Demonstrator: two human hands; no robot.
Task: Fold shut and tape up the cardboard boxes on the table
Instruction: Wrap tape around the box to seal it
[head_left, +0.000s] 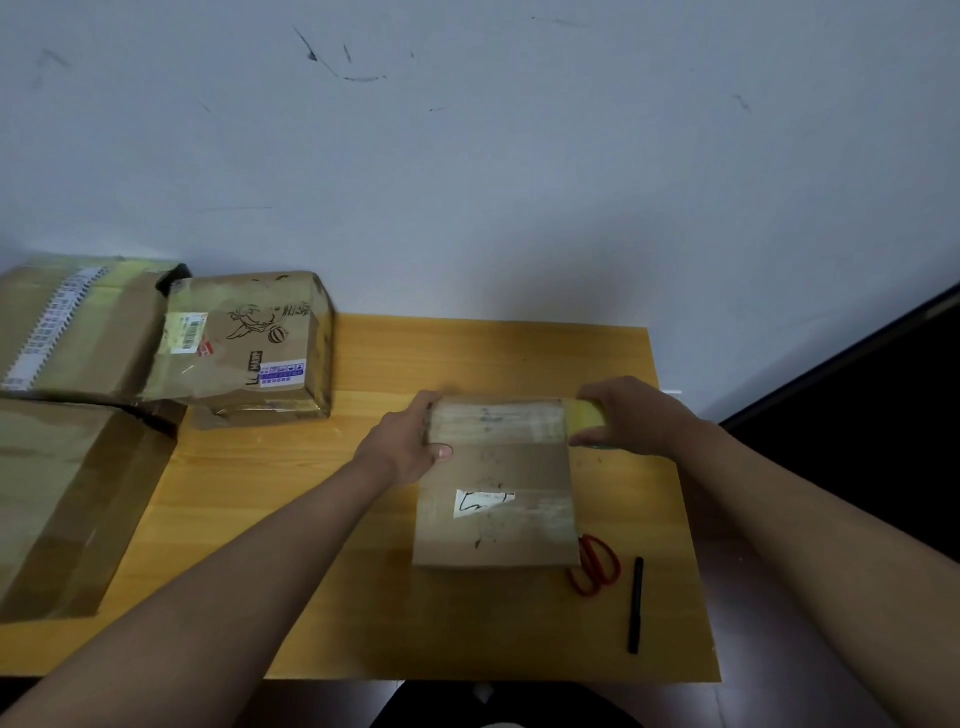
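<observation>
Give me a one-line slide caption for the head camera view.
Left hand steadies a box while the right hand pulls a tape roll across it; scissors beside.

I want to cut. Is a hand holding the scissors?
No, the scissors lie on the table beside the box.

The table (467, 623) is yellow-toned wood with a smooth, faintly sheened finish and visible grain lines. The flat box (496, 483) in the middle is matt brown cardboard, scuffed and smudged, crossed by bands of glossy clear tape and bearing a torn white paper label (480, 503); the roll of tape (587, 418) at its far right corner looks yellowish and shiny. The printed box (249, 343) at left is crumpled cardboard under wrinkled glossy tape, the scissors (597, 569) have red plastic handles, and the pen (636, 605) is matt black.
</observation>
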